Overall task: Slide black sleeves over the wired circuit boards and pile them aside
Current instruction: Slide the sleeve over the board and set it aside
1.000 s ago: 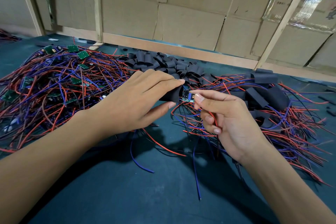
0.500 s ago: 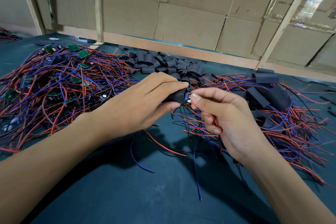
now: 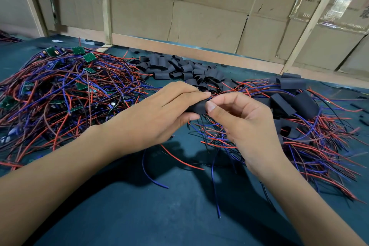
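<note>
Head view: left hand (image 3: 151,114) grips black sleeve (image 3: 196,107), right hand (image 3: 245,124) pinches its end, board hidden inside.

held sleeve (image 3: 196,107): matt black, soft-looking tube, smooth, no shine
loose sleeves (image 3: 179,68): behind the held sleeve, same dull black tubing, flattened and creased
wires (image 3: 65,94): left of the held sleeve, red, blue and brown plastic insulation, smooth, faintly glossy
circuit boards (image 3: 88,57): far left of the held sleeve, green boards with a slight sheen
worktop (image 3: 139,211): dark teal covering, matt, finely textured like cloth or felt
wall (image 3: 207,24): behind the loose sleeves, brown cardboard, dull, scuffed, with glossy clear tape
battens (image 3: 105,4): pale bare wood, unvarnished
</note>
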Motion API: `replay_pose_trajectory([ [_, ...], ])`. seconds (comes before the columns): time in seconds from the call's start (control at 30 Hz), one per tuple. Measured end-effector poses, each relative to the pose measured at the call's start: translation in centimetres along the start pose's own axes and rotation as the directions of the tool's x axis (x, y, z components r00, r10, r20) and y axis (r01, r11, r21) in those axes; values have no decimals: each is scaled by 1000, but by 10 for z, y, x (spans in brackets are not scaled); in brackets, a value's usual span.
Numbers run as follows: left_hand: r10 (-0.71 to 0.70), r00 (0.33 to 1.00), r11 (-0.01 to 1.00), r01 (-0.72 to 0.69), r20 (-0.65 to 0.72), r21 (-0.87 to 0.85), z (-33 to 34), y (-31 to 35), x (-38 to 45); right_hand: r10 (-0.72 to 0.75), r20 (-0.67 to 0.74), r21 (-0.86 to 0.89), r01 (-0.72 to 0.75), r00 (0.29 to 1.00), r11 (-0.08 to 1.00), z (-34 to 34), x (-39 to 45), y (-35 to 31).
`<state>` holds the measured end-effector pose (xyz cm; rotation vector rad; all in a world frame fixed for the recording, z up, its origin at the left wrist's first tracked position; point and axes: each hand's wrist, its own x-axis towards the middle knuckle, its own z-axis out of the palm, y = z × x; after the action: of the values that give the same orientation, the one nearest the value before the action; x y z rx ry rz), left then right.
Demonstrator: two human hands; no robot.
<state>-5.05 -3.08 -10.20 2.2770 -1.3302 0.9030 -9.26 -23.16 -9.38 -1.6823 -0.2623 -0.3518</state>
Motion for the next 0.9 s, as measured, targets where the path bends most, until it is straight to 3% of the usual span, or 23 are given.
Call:
replay_pose_trajectory([
  [0.2,15,999,999,-14,-28,37,-1,0,1,36,32,66,-38,999,997,1,-1,-1],
  [0.33,20,1000,998,-19,-22,62,-1,2,0,-60,81,-86,67,995,994,6,-3,-1],
  [0.47,14,1000,1000,-14,-21,20,-6,3,-1,-131,25,-155,134,991,979,5,-6,-1],
  [0.53,22,997,996,-16,-70,89,-10,1,-1,-262,-53,-285,237,964,929,-1,-5,-4],
  [0.6,17,983,981,20,-185,194,-15,-6,-2,-449,-112,-527,330,886,783,-15,0,-7],
  [0.7,-184,945,925,259,-270,278,-19,-25,-7,-497,-223,-657,247,839,712,-47,12,-10],
  [0.77,-436,873,795,488,-220,360,-17,-36,-12,-451,-318,-675,135,834,725,-67,19,-10],
  [0.83,-706,703,584,649,-90,487,-13,-41,-20,-382,-411,-675,6,827,738,-80,25,-6],
  [0.9,-815,579,455,598,38,660,-7,-47,-29,-273,-474,-670,-142,837,729,-87,29,-1],
])
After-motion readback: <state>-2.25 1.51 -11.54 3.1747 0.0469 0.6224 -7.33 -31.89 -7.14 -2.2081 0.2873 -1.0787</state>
